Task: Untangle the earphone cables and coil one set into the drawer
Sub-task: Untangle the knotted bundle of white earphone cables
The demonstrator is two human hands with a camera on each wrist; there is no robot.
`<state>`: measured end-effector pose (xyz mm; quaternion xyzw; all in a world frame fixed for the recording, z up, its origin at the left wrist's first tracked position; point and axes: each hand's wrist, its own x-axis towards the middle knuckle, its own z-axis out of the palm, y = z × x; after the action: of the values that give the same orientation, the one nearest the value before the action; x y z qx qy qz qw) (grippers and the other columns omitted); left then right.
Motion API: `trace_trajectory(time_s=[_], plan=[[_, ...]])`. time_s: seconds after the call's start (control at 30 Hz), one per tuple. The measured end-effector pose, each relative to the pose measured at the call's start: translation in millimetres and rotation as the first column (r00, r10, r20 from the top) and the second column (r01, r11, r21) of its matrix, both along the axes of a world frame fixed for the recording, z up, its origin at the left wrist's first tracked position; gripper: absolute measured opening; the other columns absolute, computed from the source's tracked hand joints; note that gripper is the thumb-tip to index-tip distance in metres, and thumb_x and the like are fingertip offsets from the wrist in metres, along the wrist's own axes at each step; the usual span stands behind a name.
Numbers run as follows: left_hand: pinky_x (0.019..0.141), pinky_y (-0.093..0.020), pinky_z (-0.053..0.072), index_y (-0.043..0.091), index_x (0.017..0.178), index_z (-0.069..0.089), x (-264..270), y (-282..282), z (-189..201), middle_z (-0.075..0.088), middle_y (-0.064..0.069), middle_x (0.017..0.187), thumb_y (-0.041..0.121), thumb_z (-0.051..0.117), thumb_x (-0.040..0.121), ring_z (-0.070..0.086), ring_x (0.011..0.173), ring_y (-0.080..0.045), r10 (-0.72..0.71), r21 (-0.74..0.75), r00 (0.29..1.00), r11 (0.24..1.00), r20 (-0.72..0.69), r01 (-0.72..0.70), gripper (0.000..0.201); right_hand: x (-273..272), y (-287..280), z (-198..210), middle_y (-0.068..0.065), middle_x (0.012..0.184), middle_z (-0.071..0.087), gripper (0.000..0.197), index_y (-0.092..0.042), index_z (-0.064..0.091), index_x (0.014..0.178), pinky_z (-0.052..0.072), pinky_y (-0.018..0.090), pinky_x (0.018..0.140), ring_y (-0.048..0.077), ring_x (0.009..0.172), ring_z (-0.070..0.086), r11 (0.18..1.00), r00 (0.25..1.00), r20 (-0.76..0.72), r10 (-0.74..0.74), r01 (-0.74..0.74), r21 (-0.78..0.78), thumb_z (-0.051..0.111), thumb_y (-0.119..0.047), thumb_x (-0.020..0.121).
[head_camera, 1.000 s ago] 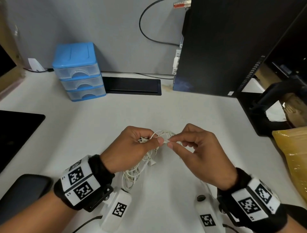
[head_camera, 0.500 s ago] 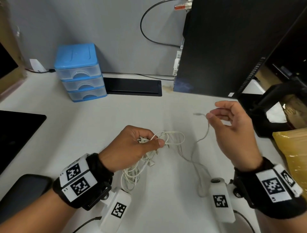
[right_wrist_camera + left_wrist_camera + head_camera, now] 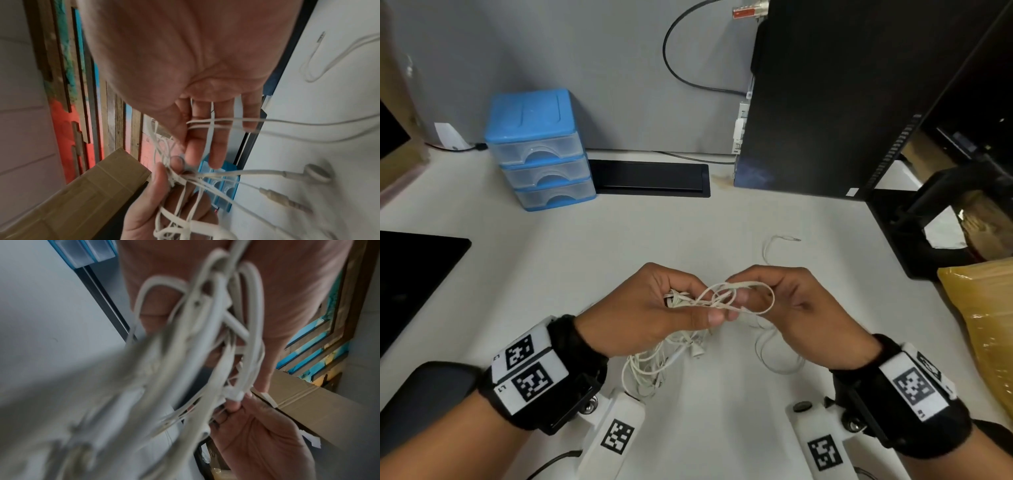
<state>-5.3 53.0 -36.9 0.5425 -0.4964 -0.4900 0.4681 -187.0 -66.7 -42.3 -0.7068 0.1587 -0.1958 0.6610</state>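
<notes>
A tangle of white earphone cables (image 3: 717, 298) hangs between both hands above the white desk (image 3: 722, 219). My left hand (image 3: 698, 308) grips the bunched part, and loose strands (image 3: 654, 366) trail down to the desk under its wrist. My right hand (image 3: 743, 296) pinches a loop (image 3: 767, 301) of the tangle right next to the left thumb. One freed cable end with its plug (image 3: 789, 238) lies on the desk beyond the right hand. In the right wrist view an earbud (image 3: 316, 173) and a jack plug (image 3: 287, 200) dangle from the bundle. The blue three-drawer unit (image 3: 541, 150) stands at the back left, all drawers closed.
A black computer tower (image 3: 842, 96) stands at the back right, with a monitor stand (image 3: 928, 212) and a yellow bag (image 3: 986, 325) at the right edge. A black cable hatch (image 3: 650, 178) lies beside the drawers. Dark flat devices (image 3: 410, 270) lie at the left.
My right hand had pulled a plug end up and out to the right. It has let that end drop on the desk and come back to the tangle. The left hand stayed put.
</notes>
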Motion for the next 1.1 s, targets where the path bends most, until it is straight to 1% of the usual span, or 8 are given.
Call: trace_trajectory(time_s=[0.13,0.3,0.43,0.53,0.7,0.83,0.93,1.1], plan=[[0.075,-0.024,0.045,0.015,0.085,0.077,6,0,2,0.071,-0.012,0.084,0.027,0.077,0.074,0.061,0.080,-0.017,-0.030,0.018,0.999,0.999,-0.038,0.030,0.017,0,-1,2,0.030,0.068,0.056,0.024,0.022,0.064,0.094,0.048,0.017,0.070,0.010,0.063,0.061,0.998,0.999,0.033,-0.024,0.022,0.060,0.059,-0.001,0.087],[0.054,-0.034,0.022,0.012,0.088,0.077,11,-2,-2,0.056,-0.001,0.058,0.037,0.069,0.068,0.037,0.052,-0.017,0.037,0.113,0.992,0.993,-0.119,-0.023,0.033,-1,-1,1,0.013,0.063,0.058,0.015,0.002,0.073,0.094,0.048,0.017,0.070,0.011,0.059,0.058,0.996,0.999,-0.016,-0.040,0.042,0.083,0.058,0.003,0.092],[0.047,-0.025,0.026,0.005,0.086,0.075,12,-5,-5,0.060,-0.033,0.072,0.036,0.069,0.061,0.039,0.044,-0.013,0.127,0.192,0.978,0.977,-0.168,-0.094,0.041,-2,-4,1,0.010,0.063,0.056,0.018,-0.004,0.069,0.104,0.046,0.027,0.065,0.020,0.059,0.051,0.992,0.996,-0.035,-0.083,0.086,0.096,0.068,-0.012,0.087],[0.044,-0.022,0.027,0.001,0.091,0.075,12,-6,-6,0.060,-0.009,0.061,0.037,0.070,0.063,0.041,0.043,-0.010,0.133,0.204,0.978,0.974,-0.163,-0.099,0.046,-2,-7,2,0.010,0.067,0.063,0.015,0.000,0.066,0.096,0.048,0.025,0.064,0.019,0.059,0.056,0.982,0.990,0.005,-0.142,0.140,0.126,0.071,-0.008,0.084],[0.050,-0.026,0.028,0.010,0.089,0.079,5,-4,-4,0.069,-0.005,0.071,0.034,0.069,0.076,0.042,0.054,-0.019,0.093,0.179,0.979,0.982,-0.184,-0.060,0.029,-2,-5,2,0.014,0.075,0.072,0.015,0.003,0.071,0.089,0.055,0.025,0.073,0.020,0.071,0.067,0.978,0.985,0.025,-0.169,0.164,0.129,0.066,-0.006,0.077],[0.040,-0.016,0.030,0.007,0.092,0.074,-4,-5,0,0.067,0.010,0.064,0.019,0.056,0.095,0.045,0.043,-0.002,0.168,0.184,0.977,0.973,-0.135,-0.142,0.021,3,-2,-2,0.002,0.093,0.075,0.011,-0.011,0.073,0.093,0.053,0.031,0.088,0.015,0.091,0.069,0.907,0.914,0.028,-0.404,0.405,-0.116,0.068,-0.003,0.088],[0.042,-0.014,0.034,0.004,0.099,0.068,-7,-7,-2,0.063,0.015,0.064,0.016,0.050,0.097,0.050,0.047,0.001,0.220,0.134,0.967,0.970,-0.127,-0.203,0.022,1,4,8,0.000,0.075,0.072,0.011,-0.013,0.072,0.078,0.052,0.027,0.073,0.013,0.072,0.064,0.786,0.808,0.130,-0.574,0.588,-0.189,0.070,-0.009,0.088],[0.049,-0.018,0.042,0.003,0.102,0.065,-19,-5,-4,0.063,0.016,0.067,0.020,0.053,0.094,0.055,0.056,0.000,0.149,0.067,0.975,0.988,-0.167,-0.139,0.022,7,31,15,0.001,0.066,0.066,0.011,-0.018,0.074,0.074,0.044,0.016,0.055,0.009,0.057,0.056,0.832,0.881,0.075,-0.468,0.467,-0.300,0.079,-0.027,0.079]])
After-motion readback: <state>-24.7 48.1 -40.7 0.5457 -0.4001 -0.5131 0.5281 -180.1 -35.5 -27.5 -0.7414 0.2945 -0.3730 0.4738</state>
